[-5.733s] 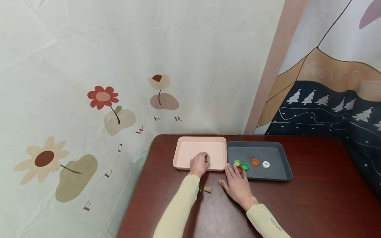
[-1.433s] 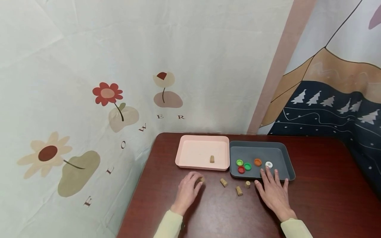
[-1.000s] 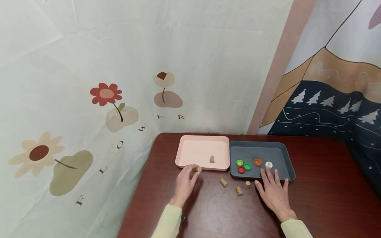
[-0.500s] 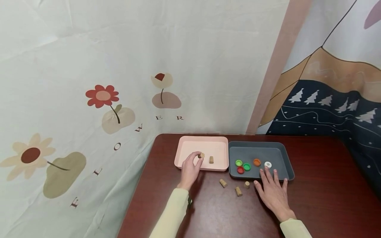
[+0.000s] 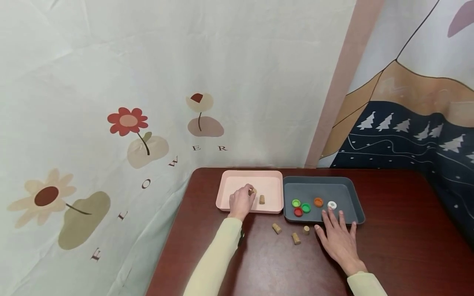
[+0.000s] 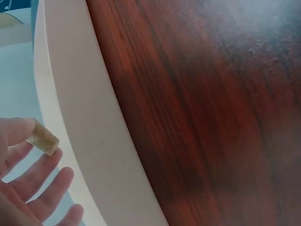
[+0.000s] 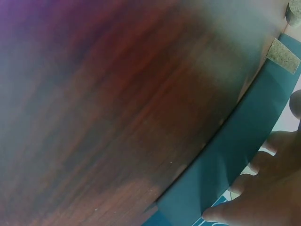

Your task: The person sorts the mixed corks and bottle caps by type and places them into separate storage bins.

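Pinching small tan tapered cork [image 6: 45, 140] between thumb and fingers of left hand [image 5: 240, 202], inside pale pink rectangular shallow tray [image 5: 237, 181]; cannot tell contact with tray floor. Lying in same tray, near held cork, to its right: second tan cork [image 5: 261, 199]. Resting right hand [image 5: 338, 242], fingers spread, across near rim of slate-grey rectangular shallow tray [image 5: 311, 185], just right of pink one. Reaching there to just beside round white cap [image 5: 331, 205]; cannot tell touching or apart. Also in grey tray, clustered at left: round lime-green cap [image 5: 296, 203], round deeper-green cap [image 5: 305, 208], round red cap [image 5: 298, 212]. Between cluster and white one: round orange cap [image 5: 318, 202]. In front of trays, on glossy reddish-brown wood table [image 5: 266, 263]: third tan cork [image 5: 276, 228] and fourth tan cork [image 5: 296, 238], both on their sides, plus fifth tan cork [image 5: 306, 230], seemingly upright, near right thumb. Wearing pale yellow sleeves [image 5: 212, 259]. Behind: off-white flower-printed cloth [image 5: 259, 82].
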Motion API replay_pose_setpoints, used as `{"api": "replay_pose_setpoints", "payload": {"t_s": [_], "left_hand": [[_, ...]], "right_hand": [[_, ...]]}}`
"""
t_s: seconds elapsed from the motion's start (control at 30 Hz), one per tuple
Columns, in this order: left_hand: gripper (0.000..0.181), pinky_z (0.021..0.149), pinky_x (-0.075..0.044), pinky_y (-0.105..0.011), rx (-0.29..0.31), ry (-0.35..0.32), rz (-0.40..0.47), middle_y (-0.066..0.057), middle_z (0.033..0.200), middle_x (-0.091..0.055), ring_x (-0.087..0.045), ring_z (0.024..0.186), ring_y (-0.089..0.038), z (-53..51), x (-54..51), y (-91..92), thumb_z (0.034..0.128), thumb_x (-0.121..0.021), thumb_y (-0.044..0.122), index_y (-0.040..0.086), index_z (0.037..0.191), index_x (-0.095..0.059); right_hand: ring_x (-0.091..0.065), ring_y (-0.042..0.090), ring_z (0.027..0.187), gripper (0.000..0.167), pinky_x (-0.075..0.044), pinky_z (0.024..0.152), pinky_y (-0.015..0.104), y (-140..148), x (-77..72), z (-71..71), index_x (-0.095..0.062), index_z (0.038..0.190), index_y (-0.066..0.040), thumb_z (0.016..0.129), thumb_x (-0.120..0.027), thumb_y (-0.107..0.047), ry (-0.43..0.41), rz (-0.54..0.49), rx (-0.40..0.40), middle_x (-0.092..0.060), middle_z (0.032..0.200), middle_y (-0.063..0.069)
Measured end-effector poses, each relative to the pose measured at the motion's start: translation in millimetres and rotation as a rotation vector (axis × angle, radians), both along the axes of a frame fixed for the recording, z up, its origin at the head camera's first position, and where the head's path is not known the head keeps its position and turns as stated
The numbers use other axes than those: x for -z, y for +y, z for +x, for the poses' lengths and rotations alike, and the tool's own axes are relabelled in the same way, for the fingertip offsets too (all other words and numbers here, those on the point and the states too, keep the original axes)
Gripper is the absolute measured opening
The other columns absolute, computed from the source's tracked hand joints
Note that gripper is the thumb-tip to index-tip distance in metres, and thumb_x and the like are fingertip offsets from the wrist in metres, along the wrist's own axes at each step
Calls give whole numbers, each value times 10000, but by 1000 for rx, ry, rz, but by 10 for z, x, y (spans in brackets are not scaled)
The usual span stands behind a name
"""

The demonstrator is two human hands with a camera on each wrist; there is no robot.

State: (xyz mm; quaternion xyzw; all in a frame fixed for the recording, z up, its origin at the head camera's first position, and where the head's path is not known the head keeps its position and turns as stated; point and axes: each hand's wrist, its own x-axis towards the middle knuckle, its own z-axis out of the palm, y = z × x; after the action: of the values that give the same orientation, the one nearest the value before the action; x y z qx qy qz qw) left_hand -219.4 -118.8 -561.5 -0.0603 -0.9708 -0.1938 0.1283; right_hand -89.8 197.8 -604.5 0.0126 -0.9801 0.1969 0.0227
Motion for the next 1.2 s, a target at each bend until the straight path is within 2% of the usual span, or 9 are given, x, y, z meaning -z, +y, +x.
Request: {"api": "replay_pose_setpoints", "payload": {"t_s": [0.2,0.4,0.53,0.63,0.73,0.87,1.03,1.2], "left_hand": [[109,766,-527,-494,-48,-73,-65,-35,896,-764,-730,863,-283,-56,48,37,946,-740,219,153,1032,-745],[84,821,-495,-504,-75,-153,-146,-42,928,-745,-709,893,-307,-48,56,73,930,-759,224,183,1001,-745],[150,852,-482,-515,-70,-186,-169,-54,983,-728,-692,940,-324,-32,42,87,942,-750,251,186,1076,-766],[249,901,-470,-544,-58,-209,-143,-85,1088,-729,-684,1010,-345,-11,22,92,948,-728,259,177,1180,-761],[332,981,-442,-586,-40,-194,-91,-112,1209,-706,-661,1107,-357,17,-4,82,948,-703,263,164,1263,-735],[412,1086,-363,-633,-14,-123,-6,-135,1351,-634,-579,1264,-367,56,-49,28,967,-659,292,138,1348,-683],[519,1138,-309,-653,-17,-47,17,-141,1470,-533,-473,1386,-353,138,-101,-131,979,-621,372,119,1432,-605],[584,1153,-283,-656,-59,-10,11,-158,1512,-480,-418,1429,-364,231,-62,-392,970,-622,411,96,1456,-556]], "right_hand": [[-125,535,1522,717,-11,1109,805,-8,5,4,-394,1571,11,1077,-461,-505,7,-3,0,-261,1659,255],[-131,537,1521,703,-13,1108,806,-9,11,3,-398,1570,10,1075,-482,-483,17,-7,-1,-265,1659,252],[-135,534,1521,700,-15,1109,805,-8,14,3,-402,1568,8,1074,-484,-482,23,-9,0,-270,1658,251],[-134,533,1523,702,-13,1112,802,-7,10,7,-399,1570,7,1075,-481,-484,24,-9,0,-269,1659,250],[-134,533,1523,703,-11,1113,801,-6,0,12,-398,1571,7,1074,-483,-484,23,-10,-2,-270,1657,253],[-134,531,1523,705,-11,1114,800,-10,-9,15,-402,1569,5,1073,-481,-491,16,-9,-1,-273,1655,254],[-126,531,1525,715,-5,1114,799,-13,-9,24,-399,1571,4,1077,-458,-510,1,-3,-3,-266,1658,254],[-132,532,1522,700,-7,1109,803,-13,-6,21,-413,1559,14,1068,-500,-477,14,-13,-3,-282,1649,260]]}}
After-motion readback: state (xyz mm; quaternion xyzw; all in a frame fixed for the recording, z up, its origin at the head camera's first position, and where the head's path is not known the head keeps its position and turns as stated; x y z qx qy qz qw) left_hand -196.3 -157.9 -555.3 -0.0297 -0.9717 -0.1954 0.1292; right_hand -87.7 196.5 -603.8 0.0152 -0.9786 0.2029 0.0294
